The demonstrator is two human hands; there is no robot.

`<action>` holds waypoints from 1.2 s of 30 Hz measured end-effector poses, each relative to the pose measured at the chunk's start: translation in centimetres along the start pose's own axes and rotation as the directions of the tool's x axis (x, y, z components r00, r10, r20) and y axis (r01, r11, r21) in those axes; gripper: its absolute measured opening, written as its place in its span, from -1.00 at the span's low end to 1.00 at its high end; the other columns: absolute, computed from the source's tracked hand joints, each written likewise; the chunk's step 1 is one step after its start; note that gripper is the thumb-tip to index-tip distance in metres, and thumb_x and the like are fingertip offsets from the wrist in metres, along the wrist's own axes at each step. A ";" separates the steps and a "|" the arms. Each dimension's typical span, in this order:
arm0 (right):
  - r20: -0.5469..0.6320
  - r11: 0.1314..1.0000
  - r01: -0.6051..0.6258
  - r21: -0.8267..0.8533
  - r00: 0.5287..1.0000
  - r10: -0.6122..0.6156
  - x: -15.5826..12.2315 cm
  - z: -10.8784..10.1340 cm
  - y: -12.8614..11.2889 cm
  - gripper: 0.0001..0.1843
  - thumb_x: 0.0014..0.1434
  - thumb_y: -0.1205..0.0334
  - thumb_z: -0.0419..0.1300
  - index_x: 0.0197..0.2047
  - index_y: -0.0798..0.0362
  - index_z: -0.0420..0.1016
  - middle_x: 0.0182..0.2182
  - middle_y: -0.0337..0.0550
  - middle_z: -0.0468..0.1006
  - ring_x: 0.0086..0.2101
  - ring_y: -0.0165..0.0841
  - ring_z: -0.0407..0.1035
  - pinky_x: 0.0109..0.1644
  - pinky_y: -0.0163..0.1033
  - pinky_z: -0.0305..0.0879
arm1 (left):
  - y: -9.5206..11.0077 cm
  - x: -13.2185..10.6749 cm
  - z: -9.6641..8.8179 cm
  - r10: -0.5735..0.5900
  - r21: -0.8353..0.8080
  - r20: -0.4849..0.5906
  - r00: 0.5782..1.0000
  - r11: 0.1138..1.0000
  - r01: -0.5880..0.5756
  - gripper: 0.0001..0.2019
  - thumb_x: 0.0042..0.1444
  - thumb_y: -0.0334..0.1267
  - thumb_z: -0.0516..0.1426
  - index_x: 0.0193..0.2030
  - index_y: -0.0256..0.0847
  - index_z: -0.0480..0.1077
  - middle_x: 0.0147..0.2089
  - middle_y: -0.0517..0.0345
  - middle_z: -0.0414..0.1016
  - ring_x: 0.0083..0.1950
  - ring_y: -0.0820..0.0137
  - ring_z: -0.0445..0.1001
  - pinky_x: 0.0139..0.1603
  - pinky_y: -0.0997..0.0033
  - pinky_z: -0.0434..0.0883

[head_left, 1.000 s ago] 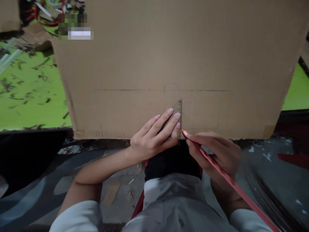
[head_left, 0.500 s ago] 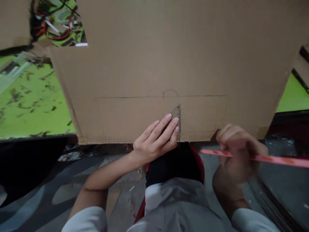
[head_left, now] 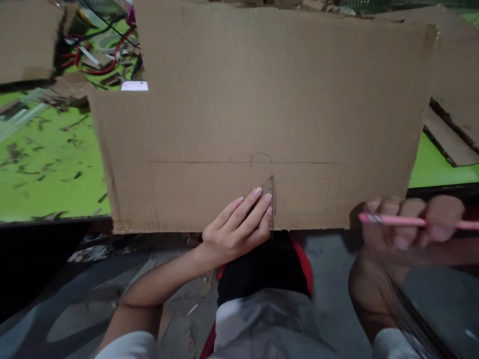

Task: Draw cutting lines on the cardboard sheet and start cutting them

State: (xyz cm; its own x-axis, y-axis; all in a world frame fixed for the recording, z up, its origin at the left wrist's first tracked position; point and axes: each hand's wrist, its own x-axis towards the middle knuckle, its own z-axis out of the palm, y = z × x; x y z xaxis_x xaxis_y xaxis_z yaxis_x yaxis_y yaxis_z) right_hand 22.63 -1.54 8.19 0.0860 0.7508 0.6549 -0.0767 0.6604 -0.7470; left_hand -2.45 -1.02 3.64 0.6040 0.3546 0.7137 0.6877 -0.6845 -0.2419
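A large brown cardboard sheet [head_left: 209,119] lies before me, with thin pencil lines, a long horizontal one and small arcs near its middle. My left hand [head_left: 239,222] lies on a small clear set square [head_left: 270,185] and holds it against the sheet near the front edge. The thumb of that hand is hidden. A short dark line runs just right of the set square's straight edge. Past the sheet's front right corner, my right hand [head_left: 404,224] is closed around a pink pencil [head_left: 389,220], held nearly level and off the sheet. Motion blurs the lower part of this hand.
The green table [head_left: 48,164] shows at the left, strewn with dark scraps. A white phone-like object [head_left: 134,86] and red and black cables [head_left: 112,62] lie at the back left. Cut cardboard pieces [head_left: 447,134] lie at the right. My lap [head_left: 262,269] is below the front edge.
My right hand has moved right and slightly up with the pencil, away from the sheet's front edge. The left hand stays on the set square. My view has shifted, showing the sheet's far edge.
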 end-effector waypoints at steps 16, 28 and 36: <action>0.119 0.770 -0.020 -0.637 0.985 0.124 0.5 5.7 1.5 -0.65 0.07 0.27 0.28 -0.62 0.05 0.22 -0.70 -0.36 0.42 -0.66 -0.53 0.32 -0.62 -0.42 0.17 | -0.4 -0.3 -0.3 0.024 -0.024 0.068 0.997 0.999 -0.023 -0.74 0.14 -0.37 0.18 -0.01 -0.11 0.44 0.12 0.26 0.47 0.19 0.33 0.38 0.34 0.38 0.17; 0.321 0.682 0.199 -0.704 0.945 0.056 1.0 5.7 1.4 -0.70 0.10 0.36 0.22 -0.59 0.01 0.24 -0.65 -0.35 0.50 -0.63 -0.52 0.38 -0.60 -0.43 0.21 | -0.4 -1.2 0.1 0.041 -0.010 0.087 0.995 0.999 -0.040 -0.70 0.16 -0.32 0.16 0.04 -0.07 0.40 0.21 0.28 0.39 0.27 0.30 0.30 0.32 0.33 0.21; 0.420 0.662 0.300 -0.687 0.907 0.025 0.9 5.3 1.8 -0.80 0.11 0.33 0.24 -0.51 0.01 0.33 -0.56 -0.31 0.54 -0.52 -0.48 0.45 -0.49 -0.40 0.30 | -0.6 -0.8 -0.3 0.079 0.005 0.101 0.992 0.997 -0.080 -0.70 0.17 -0.30 0.16 0.06 -0.13 0.39 0.22 0.18 0.39 0.26 0.26 0.31 0.33 0.31 0.22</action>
State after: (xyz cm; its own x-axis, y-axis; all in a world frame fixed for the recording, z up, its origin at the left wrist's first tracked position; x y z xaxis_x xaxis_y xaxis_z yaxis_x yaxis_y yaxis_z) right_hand 17.33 0.36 8.02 -0.3406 0.7035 0.6238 0.6574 0.6525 -0.3769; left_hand -3.51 -1.11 3.41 0.6940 0.3624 0.6221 0.6393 -0.7076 -0.3011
